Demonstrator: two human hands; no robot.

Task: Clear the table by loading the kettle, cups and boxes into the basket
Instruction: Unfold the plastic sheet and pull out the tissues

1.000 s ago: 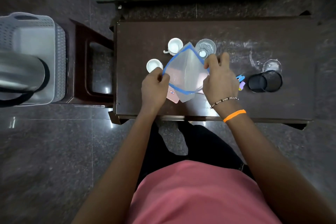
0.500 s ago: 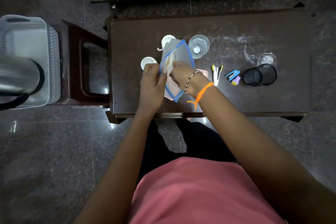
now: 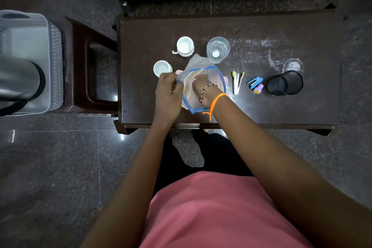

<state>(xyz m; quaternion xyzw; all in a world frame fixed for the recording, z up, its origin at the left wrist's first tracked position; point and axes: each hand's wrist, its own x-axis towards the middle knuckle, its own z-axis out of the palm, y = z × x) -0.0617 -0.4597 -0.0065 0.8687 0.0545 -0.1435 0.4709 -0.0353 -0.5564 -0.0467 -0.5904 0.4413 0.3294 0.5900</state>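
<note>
A translucent pouch with a blue rim stands open on the dark table. My left hand pinches its left rim. My right hand reaches inside the pouch, fingers hidden by the plastic. A pink box shows beneath the pouch. Two white cups and a clear glass stand just behind. The grey basket sits far left on a stool, with the steel kettle in it.
Right of the pouch lie a staple remover, a blue stapler, a small purple roll and a black mesh pen holder on its side. The wooden stool stands between basket and table. Dark tiled floor surrounds.
My right hand moved from the pouch's right edge into its opening. The pouch mouth has spread wider, and the stationery to the right is now uncovered.
</note>
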